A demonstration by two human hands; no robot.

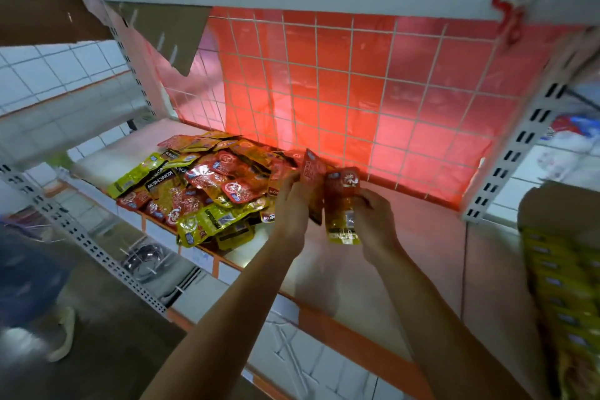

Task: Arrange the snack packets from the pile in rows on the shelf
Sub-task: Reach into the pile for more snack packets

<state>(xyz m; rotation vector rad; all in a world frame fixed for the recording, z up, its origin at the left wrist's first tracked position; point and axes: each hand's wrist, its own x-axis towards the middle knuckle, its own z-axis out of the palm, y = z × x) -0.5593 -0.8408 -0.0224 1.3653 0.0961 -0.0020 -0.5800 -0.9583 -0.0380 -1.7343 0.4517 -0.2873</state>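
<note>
My left hand (290, 204) is closed around a red snack packet (313, 183), held upright and edge-on, and my right hand (373, 221) grips a second packet (342, 204), red on top and yellow below, just beside the first. Both hang above the bare shelf (373, 269), right of the pile (207, 185) of red and yellow packets heaped at its left end, before the wire grid (357, 91)

Two bare forearms entering from the lower edge of the frame, sleeveless as far as visible. Left hand (290, 204) and right hand (376, 217) bare, ungloved, at centre frame. No rings, watch, or wristbands apparent. Fingernails too blurred to tell.
</note>
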